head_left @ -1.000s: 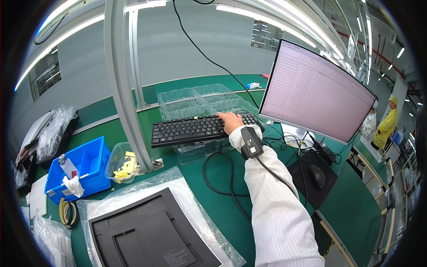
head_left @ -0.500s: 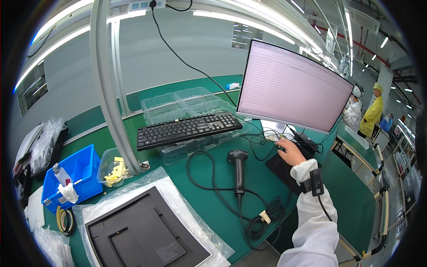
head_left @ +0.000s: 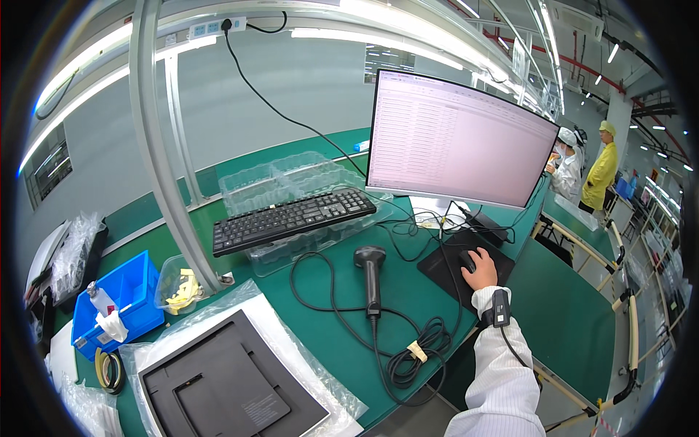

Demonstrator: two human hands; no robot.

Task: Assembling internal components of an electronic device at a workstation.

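My right hand (head_left: 482,272) rests over a black computer mouse (head_left: 466,260), fingers curved around it, on a black mouse pad (head_left: 442,271). Behind the pad stands a monitor (head_left: 455,142) with a spreadsheet-like page lit on its screen. To the left of my hand a black handheld barcode scanner (head_left: 372,280) lies on the green table (head_left: 328,349), its cable bundled with a pale tie. Farther left, a black keyboard (head_left: 291,222) sits on clear plastic trays (head_left: 273,178). My left hand is out of view.
At front left, a dark flat panel (head_left: 233,382) lies on white sheeting. Beyond it are a blue bin (head_left: 135,295) holding a bottle, a clear tub (head_left: 178,291) with yellow pieces, and tape rolls (head_left: 109,371). A metal post (head_left: 160,153) rises there. Two people stand at far right.
My right hand has moved nearer along the pad, away from the monitor base, with the mouse. The whole view has shifted slightly, so the monitor and keyboard appear farther left.
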